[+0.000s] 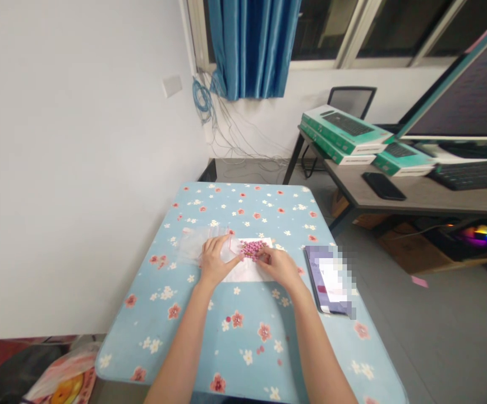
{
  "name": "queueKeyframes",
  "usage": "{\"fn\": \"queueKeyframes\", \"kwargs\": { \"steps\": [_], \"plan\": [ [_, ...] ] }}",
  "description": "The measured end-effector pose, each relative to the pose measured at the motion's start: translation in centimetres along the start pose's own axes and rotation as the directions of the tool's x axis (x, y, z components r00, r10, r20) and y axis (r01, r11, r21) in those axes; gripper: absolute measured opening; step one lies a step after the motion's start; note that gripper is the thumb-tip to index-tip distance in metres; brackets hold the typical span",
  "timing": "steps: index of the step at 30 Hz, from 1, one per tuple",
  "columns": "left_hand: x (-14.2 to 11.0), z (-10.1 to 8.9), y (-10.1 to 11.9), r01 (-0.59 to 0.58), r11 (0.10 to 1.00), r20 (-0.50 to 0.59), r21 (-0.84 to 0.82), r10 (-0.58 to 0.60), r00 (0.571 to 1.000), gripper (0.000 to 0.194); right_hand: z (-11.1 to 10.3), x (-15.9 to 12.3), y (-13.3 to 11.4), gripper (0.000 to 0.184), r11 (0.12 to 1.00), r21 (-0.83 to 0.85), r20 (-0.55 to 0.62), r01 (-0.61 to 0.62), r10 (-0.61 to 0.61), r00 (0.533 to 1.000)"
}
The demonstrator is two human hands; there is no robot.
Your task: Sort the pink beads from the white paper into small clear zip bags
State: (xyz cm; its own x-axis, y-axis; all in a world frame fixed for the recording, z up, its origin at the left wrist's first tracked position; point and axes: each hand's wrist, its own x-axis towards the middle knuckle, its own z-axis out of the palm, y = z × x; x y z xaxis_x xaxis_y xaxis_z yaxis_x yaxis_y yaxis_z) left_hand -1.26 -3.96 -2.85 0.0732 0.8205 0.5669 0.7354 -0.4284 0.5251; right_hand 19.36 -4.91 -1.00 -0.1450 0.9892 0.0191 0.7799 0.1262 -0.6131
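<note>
A small heap of pink beads (pixel 252 248) lies on a white paper sheet (pixel 247 269), which rests on a blue flower-print table cover (pixel 201 342). My left hand (pixel 216 261) is on a clear plastic bag (pixel 197 247), at the left of the heap, and seems to grip its edge. My right hand (pixel 279 266) is at the heap's lower right, with its fingertips against the beads. The hands hide the lower part of the heap and part of the bag.
A pixel-blurred flat dark object (pixel 330 280) lies at the table's right edge. A white wall (pixel 79 168) stands to the left. A desk (pixel 416 196) to the right holds green-and-white boxes (pixel 347 132), a phone (pixel 383 186), a keyboard (pixel 471 174) and a monitor (pixel 458 90).
</note>
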Motion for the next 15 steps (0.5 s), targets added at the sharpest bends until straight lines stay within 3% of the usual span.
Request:
{"fn": "queueKeyframes", "kwargs": {
  "steps": [9,15],
  "plan": [
    [-0.11,0.09,0.08,-0.006,1.0,0.036,-0.016,0.006,0.999,0.058,0.02,0.11,-0.42,0.012,0.999,-0.036,0.008,-0.01,0.011,1.0],
    [-0.23,0.14,-0.03,-0.023,1.0,0.057,-0.016,0.024,0.998,0.058,0.13,0.07,-0.55,0.014,0.97,0.238,-0.074,0.037,-0.02,0.997]
  ]
}}
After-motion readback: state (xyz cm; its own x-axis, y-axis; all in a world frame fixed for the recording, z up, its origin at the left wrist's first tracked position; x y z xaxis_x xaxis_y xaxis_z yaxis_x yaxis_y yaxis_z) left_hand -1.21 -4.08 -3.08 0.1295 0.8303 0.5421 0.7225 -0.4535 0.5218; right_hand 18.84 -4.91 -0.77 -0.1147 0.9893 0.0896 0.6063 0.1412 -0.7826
